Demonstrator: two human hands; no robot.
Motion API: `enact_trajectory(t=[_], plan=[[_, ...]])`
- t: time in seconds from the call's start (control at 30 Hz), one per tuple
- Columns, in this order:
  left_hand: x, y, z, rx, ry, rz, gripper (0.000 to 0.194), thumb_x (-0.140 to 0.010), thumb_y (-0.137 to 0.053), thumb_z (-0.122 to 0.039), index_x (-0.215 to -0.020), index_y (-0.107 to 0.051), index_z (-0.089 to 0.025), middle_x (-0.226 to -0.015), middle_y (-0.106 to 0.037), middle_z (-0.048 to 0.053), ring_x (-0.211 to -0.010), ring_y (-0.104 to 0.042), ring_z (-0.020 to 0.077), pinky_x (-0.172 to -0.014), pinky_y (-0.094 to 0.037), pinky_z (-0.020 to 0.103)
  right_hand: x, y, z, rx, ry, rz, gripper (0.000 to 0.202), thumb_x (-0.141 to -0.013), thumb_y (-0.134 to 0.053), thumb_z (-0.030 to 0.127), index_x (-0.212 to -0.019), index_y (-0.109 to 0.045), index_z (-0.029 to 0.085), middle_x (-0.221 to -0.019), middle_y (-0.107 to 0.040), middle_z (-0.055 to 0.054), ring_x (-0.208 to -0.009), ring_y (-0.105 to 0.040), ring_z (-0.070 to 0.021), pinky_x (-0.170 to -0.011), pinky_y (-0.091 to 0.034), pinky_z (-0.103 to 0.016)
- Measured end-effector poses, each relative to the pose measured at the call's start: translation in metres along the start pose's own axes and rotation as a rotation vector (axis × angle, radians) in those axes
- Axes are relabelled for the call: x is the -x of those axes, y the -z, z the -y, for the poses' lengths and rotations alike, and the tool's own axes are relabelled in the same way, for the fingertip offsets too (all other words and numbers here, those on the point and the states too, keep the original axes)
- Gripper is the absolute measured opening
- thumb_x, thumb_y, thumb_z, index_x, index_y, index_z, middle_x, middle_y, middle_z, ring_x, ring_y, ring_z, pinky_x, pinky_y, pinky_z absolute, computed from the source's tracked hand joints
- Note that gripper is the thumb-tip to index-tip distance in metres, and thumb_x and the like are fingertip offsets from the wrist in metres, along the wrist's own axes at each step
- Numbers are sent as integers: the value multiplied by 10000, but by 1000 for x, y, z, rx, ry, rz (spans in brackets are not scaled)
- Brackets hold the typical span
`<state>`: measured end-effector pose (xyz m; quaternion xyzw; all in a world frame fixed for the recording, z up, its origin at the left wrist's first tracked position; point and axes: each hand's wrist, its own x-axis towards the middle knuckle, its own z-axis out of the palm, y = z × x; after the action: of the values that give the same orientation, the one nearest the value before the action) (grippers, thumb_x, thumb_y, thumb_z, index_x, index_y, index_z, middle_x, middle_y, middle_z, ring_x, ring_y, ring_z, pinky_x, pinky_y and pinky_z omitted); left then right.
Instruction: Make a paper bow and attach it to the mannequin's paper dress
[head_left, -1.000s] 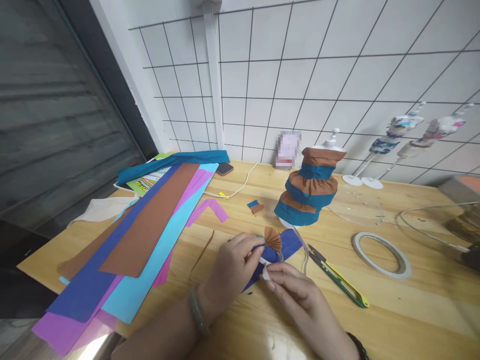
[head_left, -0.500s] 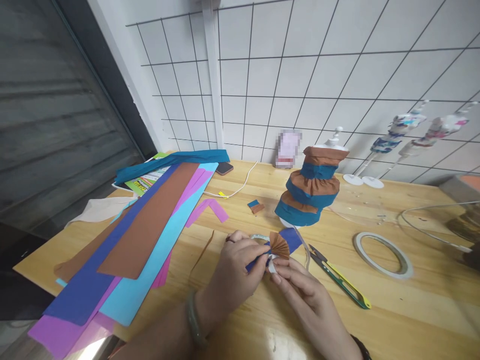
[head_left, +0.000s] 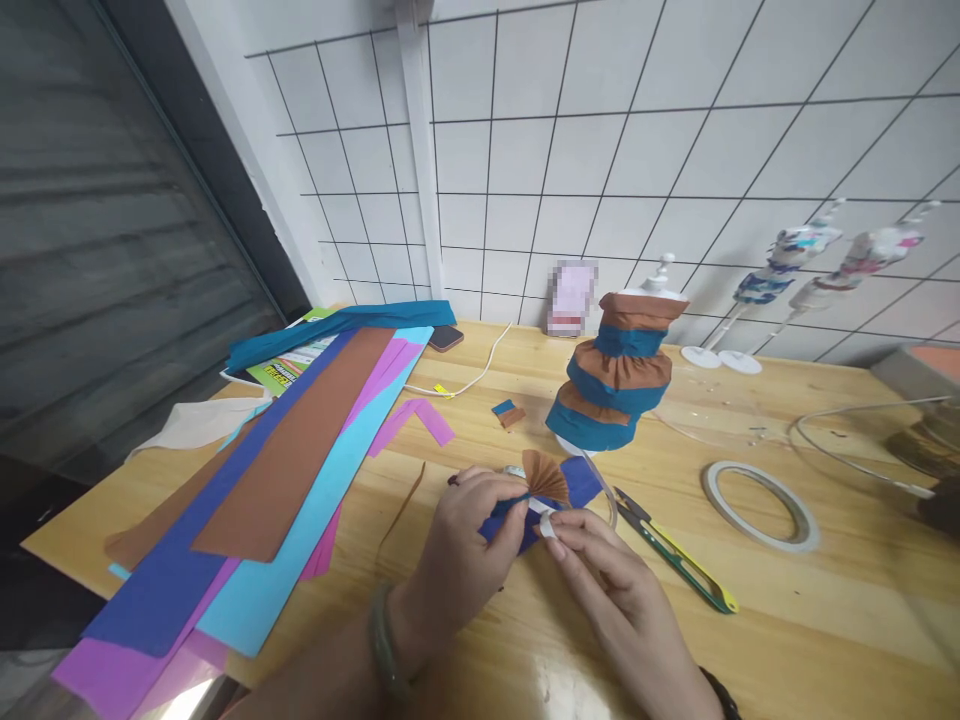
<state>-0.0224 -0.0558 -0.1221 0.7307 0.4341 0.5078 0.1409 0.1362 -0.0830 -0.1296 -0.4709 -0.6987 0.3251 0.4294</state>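
My left hand (head_left: 469,545) pinches the base of a small pleated brown paper fan (head_left: 545,475) between thumb and fingers. In my right hand (head_left: 619,585), thumb and index finger are closed on a small white strip (head_left: 547,524), which looks like tape or its backing. The strip reaches toward the fan's base. Beneath and behind the fingers lies a dark blue paper piece (head_left: 581,482), partly covered. A miniature dress form (head_left: 619,370) clad in brown and teal gathered paper stands behind the hands. Right of my right hand lie yellow-green thread snips (head_left: 675,550) with dark blades.
Long coloured paper strips (head_left: 300,450) pile up at the left. A tape roll (head_left: 806,530) lies at the right. Two decorated mini mannequins (head_left: 780,270) stand by the tiled wall. Paper scraps (head_left: 510,413), a phone (head_left: 447,339) and a white cable (head_left: 480,375) lie behind.
My right hand has drawn slightly away from the left, with the white strip now stretching between them. The fan has tilted a little. The whole view has shifted slightly.
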Motion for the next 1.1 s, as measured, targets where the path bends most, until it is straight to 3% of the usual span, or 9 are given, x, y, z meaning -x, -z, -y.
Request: enact_trajectory(t=[0.13,0.47,0.67,0.9,1.0,1.1], plan=[[1,-1,-4,83,88,26,109,-752,-522,-96,-788,-576,-183,-790,-663,41,-773,-621,155,-723,-498,286,-1,1,2,80,73,6,220,-871,-488,256,-994,-670,239,-934,-660,-69,-902,-623,-190,-781,-518,-272],[7,-3,-6,76,37,117,144,-753,-544,-93,-851,-587,-191,-800,-680,29,-762,-629,158,-721,-492,289,1,1,-1,345,228,-4,203,-864,-459,172,-982,-623,196,-903,-698,-84,-837,-640,-203,-747,-521,-329],[9,-9,-2,-5,-90,122,164,-781,-515,-85,-878,-595,-191,-781,-685,36,-744,-630,169,-709,-495,314,2,-2,6,323,48,45,222,-896,-403,246,-832,-611,201,-776,-688,-67,-726,-640,-203,-673,-517,-324],[10,-12,5,-106,-157,88,170,-790,-503,-81,-899,-595,-172,-764,-692,48,-720,-644,171,-681,-513,303,0,-4,6,58,-120,73,248,-895,-419,318,-971,-624,201,-941,-705,-67,-833,-650,-188,-747,-511,-257],[8,-11,5,-86,-96,57,156,-770,-524,-81,-861,-612,-174,-754,-697,38,-723,-651,167,-668,-519,286,0,-4,4,9,-150,84,262,-887,-435,328,-1014,-626,202,-1002,-696,-71,-934,-632,-201,-813,-497,-268],[5,-9,3,-32,79,45,138,-743,-564,-99,-828,-631,-186,-754,-705,22,-710,-656,157,-667,-526,270,-1,-5,4,-43,-179,90,277,-887,-436,337,-1037,-624,201,-1029,-688,-75,-976,-617,-209,-840,-488,-283]])
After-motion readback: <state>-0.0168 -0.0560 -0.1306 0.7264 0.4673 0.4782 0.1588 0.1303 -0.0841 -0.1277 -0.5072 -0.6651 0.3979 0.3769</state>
